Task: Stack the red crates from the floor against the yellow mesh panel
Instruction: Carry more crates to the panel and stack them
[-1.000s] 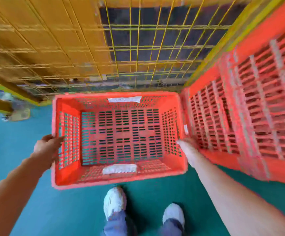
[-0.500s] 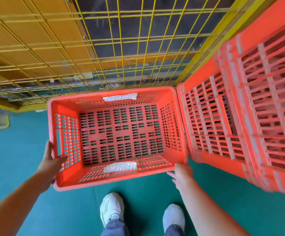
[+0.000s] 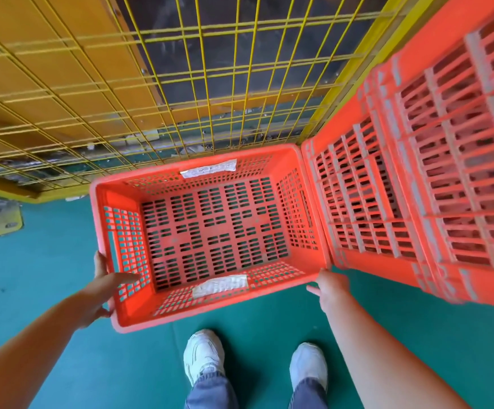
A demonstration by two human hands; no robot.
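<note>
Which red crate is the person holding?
The open crate in the middle: the left hand grips its left wall, the right hand is at its near corner. The other crates stand stacked at right.

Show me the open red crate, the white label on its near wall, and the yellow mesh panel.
open red crate [image 3: 219,228]: head view, slotted floor.
white label [image 3: 220,286]: head view, middle of the strip.
yellow mesh panel [image 3: 233,81]: head view, wire near its middle.
</note>
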